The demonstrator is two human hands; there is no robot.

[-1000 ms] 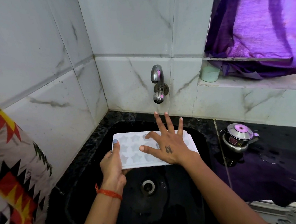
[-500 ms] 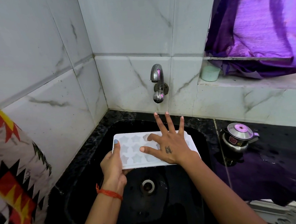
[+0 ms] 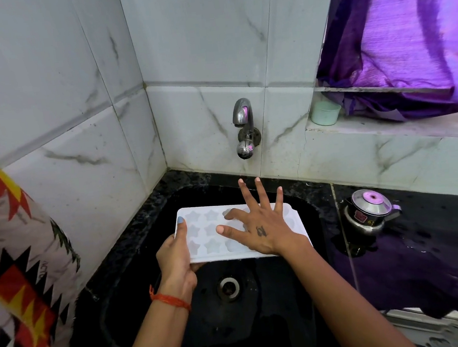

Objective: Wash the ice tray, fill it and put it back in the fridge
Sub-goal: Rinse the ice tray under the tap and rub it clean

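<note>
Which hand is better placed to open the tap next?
Probably the right hand: it lies open on the ice tray, fingertips toward the tap. The left hand grips the tray's left edge over the sink.

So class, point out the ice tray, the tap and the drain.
ice tray (image 3: pixel 199 229): head view, star-shaped moulds on its left part.
tap (image 3: pixel 243 127): head view, its curved metal spout.
drain (image 3: pixel 229 287): head view, its metal ring.

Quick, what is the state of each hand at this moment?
Left hand: grips the left end of the ice tray, thumb on top.
Right hand: open, fingers spread, resting flat on the ice tray.
</note>
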